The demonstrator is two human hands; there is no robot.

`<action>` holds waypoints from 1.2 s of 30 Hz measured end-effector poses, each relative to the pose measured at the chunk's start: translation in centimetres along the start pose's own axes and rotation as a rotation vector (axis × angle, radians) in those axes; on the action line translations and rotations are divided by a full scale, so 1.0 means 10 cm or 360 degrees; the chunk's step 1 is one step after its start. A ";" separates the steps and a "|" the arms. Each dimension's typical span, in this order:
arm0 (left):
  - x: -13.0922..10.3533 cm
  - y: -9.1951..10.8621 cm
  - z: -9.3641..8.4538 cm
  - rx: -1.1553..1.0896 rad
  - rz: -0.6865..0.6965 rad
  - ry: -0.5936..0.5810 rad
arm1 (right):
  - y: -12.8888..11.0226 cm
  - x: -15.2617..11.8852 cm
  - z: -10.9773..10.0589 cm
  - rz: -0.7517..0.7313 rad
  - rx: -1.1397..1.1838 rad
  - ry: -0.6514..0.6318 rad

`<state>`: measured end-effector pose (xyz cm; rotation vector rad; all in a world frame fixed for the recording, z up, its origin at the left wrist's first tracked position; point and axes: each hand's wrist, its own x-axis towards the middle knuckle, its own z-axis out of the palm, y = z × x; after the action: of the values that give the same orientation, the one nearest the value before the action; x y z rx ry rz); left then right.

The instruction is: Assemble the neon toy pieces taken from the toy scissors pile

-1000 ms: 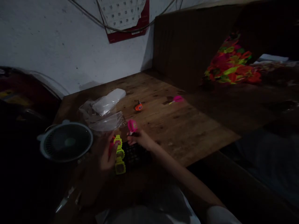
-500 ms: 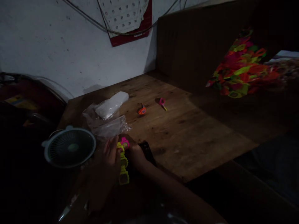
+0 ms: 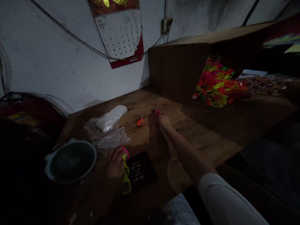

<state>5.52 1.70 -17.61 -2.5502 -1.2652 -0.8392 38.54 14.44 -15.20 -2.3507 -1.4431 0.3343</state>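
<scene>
Your right hand (image 3: pixel 163 119) had moved from beside your left hand (image 3: pixel 116 161) out across the wooden table (image 3: pixel 138 137) to the pink watch (image 3: pixel 157 112). Its fingertips met the watch, though whether they had closed on it could not be told. Your left fingers curled against the yellow watches (image 3: pixel 126 185), lined up along the left edge of the black tray (image 3: pixel 142 168); the dimness hid how firmly. An orange watch (image 3: pixel 140 121) lay near your right hand.

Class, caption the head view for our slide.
Left hand against yellow toy watches, right hand at a pink toy watch, wooden table.
</scene>
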 end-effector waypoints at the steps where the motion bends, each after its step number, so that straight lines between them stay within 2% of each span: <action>1: 0.00 0.01 -0.02 0.0008 -0.0011 -0.0012 | 0.02 0.01 0.03 0.0001 0.0019 -0.0010; 4: -0.02 0.03 -0.08 0.0030 -0.0036 -0.0060 | 0.02 -0.12 0.14 -0.0007 0.0170 -0.0019; 6: -0.01 0.04 -0.11 0.0026 -0.0037 -0.0116 | 0.01 -0.35 0.20 -0.0049 0.0305 -0.0054; 10: 0.05 0.06 -0.13 -0.0022 -0.0026 -0.0202 | -0.06 -1.14 0.36 -0.0233 0.0667 -0.0255; 12: 0.08 0.08 -0.14 -0.0057 0.0011 -0.0199 | -0.12 -1.59 0.52 -0.0321 0.1113 -0.0453; 13: 0.07 0.09 -0.15 -0.0075 0.0033 -0.0171 | -0.17 -1.79 0.61 -0.0369 0.1359 -0.0519; 15: 0.05 0.11 -0.18 -0.0102 0.0080 -0.0045 | -0.27 -2.10 0.78 -0.0433 0.1681 -0.0512; 17: 0.00 0.12 -0.21 -0.0104 0.0115 0.0110 | -0.38 -2.27 0.91 -0.0419 0.1722 -0.0474; 20: -0.07 0.15 -0.25 -0.0083 0.0118 0.0199 | -0.48 -2.33 0.99 -0.0394 0.1661 -0.0578; 24: -0.09 0.19 -0.26 -0.0091 0.0086 0.0210 | -0.47 -2.24 0.95 -0.0542 0.1547 -0.0637; 28: -0.08 0.20 -0.26 -0.0118 0.0058 0.0262 | -0.47 -2.17 0.90 -0.0680 0.1152 -0.0652; 32: -0.07 0.20 -0.27 -0.0186 0.0079 0.0360 | -0.58 -2.21 0.85 -0.0602 0.0782 -0.0653; 36: -0.07 0.19 -0.28 -0.0211 0.0137 0.0388 | -0.68 -2.35 0.86 -0.0546 0.0743 -0.0621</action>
<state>5.49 -1.00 -15.52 -2.4839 -1.0515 -1.2080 19.17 -2.16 -19.88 -1.6927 -1.6803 0.9557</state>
